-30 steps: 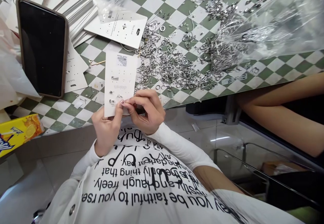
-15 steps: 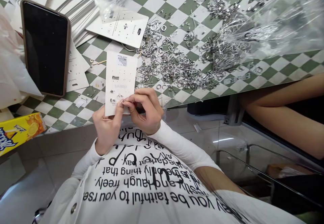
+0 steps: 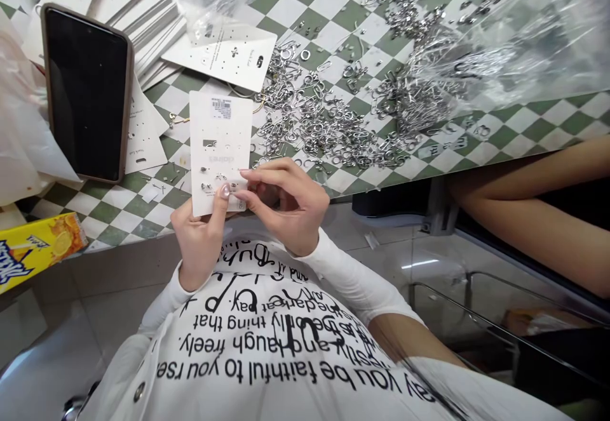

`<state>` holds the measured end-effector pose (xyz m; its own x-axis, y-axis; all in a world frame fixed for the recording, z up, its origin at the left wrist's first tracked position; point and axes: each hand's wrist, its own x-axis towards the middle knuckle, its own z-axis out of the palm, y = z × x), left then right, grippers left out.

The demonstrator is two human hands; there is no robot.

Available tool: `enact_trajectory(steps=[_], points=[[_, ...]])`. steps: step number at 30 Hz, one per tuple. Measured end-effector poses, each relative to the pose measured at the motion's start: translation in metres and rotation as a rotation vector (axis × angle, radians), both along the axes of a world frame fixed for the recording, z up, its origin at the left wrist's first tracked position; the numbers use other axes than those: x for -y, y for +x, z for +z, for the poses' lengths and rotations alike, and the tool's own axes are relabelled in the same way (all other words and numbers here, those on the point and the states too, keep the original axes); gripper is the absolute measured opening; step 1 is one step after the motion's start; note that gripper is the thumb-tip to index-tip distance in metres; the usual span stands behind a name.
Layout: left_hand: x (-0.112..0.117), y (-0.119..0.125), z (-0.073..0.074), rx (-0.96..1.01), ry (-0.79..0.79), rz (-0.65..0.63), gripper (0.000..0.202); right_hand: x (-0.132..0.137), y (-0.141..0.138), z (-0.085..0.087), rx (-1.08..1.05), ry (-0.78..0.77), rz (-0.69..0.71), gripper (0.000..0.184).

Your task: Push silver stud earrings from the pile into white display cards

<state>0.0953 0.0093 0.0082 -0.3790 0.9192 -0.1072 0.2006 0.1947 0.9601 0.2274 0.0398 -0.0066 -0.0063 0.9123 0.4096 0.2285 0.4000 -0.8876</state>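
My left hand [image 3: 200, 243] grips the lower edge of a white earring card [image 3: 220, 135], thumb pressed on its face. The card carries a barcode sticker at the top and a few small silver studs near the bottom. My right hand [image 3: 286, 205] sits at the card's lower right corner, fingertips pinched together against it; whatever small piece they hold is too small to make out. Both hands hover just over the near edge of the green-and-white checked table [image 3: 548, 122].
A heap of silver earrings [image 3: 333, 122] spreads right of the card, partly under a clear plastic bag [image 3: 515, 40]. A dark phone [image 3: 86, 91] leans at left beside stacked blank cards [image 3: 133, 8]. A yellow juice carton [image 3: 33, 249] lies at the left edge. Another person's arm [image 3: 538, 211] reaches in from the right.
The card has shifted slightly left and up in my left hand. My right hand's fingers have moved out toward the card's lower right corner and loosened a little.
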Motion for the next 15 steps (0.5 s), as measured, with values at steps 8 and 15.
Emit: enact_trajectory(steps=[8,15], points=[[0.005,0.0,-0.003,0.025,0.015,0.046,0.026,-0.004,-0.003,0.0,0.102,0.064,0.061,0.01],[0.015,-0.005,-0.009,0.104,0.043,0.103,0.026,0.0,0.002,-0.007,0.172,0.197,0.139,0.019]])
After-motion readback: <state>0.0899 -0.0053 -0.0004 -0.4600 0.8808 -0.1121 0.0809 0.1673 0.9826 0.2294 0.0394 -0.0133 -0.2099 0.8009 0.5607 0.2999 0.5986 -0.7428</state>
